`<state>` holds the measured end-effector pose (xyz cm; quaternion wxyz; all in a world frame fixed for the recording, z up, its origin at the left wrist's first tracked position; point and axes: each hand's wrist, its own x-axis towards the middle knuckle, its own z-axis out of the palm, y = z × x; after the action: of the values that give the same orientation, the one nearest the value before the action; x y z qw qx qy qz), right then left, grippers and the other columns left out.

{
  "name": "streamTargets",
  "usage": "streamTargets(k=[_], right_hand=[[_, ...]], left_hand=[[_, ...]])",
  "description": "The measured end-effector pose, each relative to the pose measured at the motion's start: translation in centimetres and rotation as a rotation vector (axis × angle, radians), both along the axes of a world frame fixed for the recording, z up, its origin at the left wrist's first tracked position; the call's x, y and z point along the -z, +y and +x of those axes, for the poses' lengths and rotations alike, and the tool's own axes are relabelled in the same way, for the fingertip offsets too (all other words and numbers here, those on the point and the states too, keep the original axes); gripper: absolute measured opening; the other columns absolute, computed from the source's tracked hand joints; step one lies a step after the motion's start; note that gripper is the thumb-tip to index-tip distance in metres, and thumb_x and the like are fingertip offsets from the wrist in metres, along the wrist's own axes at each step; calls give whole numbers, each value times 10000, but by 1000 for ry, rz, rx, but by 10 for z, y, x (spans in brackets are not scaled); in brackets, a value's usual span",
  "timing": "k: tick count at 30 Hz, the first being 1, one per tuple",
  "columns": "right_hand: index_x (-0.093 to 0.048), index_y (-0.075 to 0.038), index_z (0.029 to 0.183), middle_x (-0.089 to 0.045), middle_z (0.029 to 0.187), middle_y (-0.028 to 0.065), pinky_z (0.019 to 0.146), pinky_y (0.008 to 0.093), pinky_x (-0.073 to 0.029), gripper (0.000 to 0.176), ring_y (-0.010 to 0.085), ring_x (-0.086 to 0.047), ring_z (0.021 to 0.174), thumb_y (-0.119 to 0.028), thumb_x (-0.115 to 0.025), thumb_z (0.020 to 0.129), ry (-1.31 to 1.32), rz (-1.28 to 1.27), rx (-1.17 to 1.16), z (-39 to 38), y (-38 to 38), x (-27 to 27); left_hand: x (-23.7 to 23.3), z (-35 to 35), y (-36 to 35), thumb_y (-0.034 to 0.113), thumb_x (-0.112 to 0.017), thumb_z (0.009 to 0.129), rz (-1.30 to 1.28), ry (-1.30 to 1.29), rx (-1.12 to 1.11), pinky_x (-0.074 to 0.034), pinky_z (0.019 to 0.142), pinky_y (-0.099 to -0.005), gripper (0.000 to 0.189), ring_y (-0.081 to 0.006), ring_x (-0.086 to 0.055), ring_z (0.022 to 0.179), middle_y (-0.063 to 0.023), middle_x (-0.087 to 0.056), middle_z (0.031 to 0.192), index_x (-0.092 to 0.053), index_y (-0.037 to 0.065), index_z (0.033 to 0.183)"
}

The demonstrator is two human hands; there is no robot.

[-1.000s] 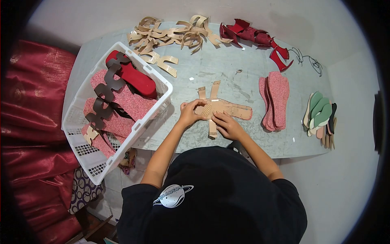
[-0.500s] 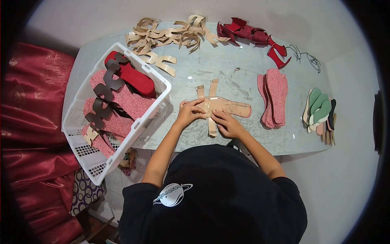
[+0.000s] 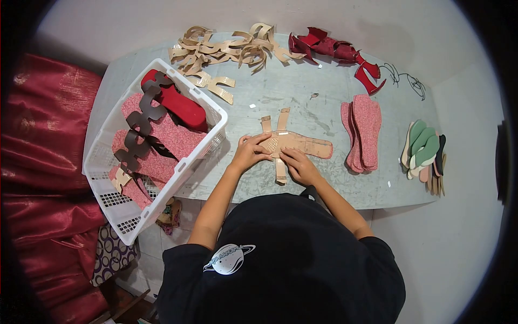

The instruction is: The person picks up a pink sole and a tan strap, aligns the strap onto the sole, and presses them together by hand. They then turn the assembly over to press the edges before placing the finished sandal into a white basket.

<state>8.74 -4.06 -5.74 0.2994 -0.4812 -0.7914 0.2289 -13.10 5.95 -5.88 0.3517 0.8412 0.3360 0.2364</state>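
Observation:
A tan insole lies sideways on the table, its heel end to the right. Across its left part runs a tan sandal strap piece with a woven-looking patch; two strips stick out at the far side and one strip at the near side. My left hand grips the insole's left end, fingers on top by the patch. With bent fingers, my right hand holds the near edge, just right of the near strip. A small white tag rests on the insole.
At left, a white basket holds pink insoles, a red sole and dark brown straps. Tan straps and red straps lie along the back. To the right are stacked pink insoles and green and other-coloured soles.
Both hands keep nearly the same hold on the insole; the right fingers have shifted very slightly. The whole view has moved a little.

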Motion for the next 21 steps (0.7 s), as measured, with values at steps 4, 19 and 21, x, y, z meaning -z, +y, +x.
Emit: streamTargets(k=[4, 19, 21], right_hand=[[-527, -101, 1234, -451, 1308, 153, 1043, 484, -268, 458, 347, -364, 1259, -174, -596, 788, -18, 11, 93, -8, 7, -11], [-347, -388, 1364, -89, 1510, 109, 997, 693, -63, 889, 415, -71, 1365, -681, -650, 581, -541, -208, 99, -8, 33, -21], [-350, -392, 1361, -94, 1512, 91, 1003, 689, -60, 895, 396, -81, 1370, -688, -648, 570, -563, -228, 141, -10, 29, -21]], left_hand=[[0, -1, 0, 340, -756, 614, 16, 11, 7, -246, 948, -374, 236, -138, -455, 1201, 6, -545, 1269, -737, 163, 769], [-2, -2, 1, 352, -744, 620, 20, 9, 15, -251, 945, -377, 239, -140, -451, 1203, 1, -542, 1269, -737, 170, 775], [-4, -1, 0, 342, -746, 629, 25, 25, 24, -249, 949, -380, 231, -146, -450, 1205, -2, -540, 1270, -738, 167, 780]])
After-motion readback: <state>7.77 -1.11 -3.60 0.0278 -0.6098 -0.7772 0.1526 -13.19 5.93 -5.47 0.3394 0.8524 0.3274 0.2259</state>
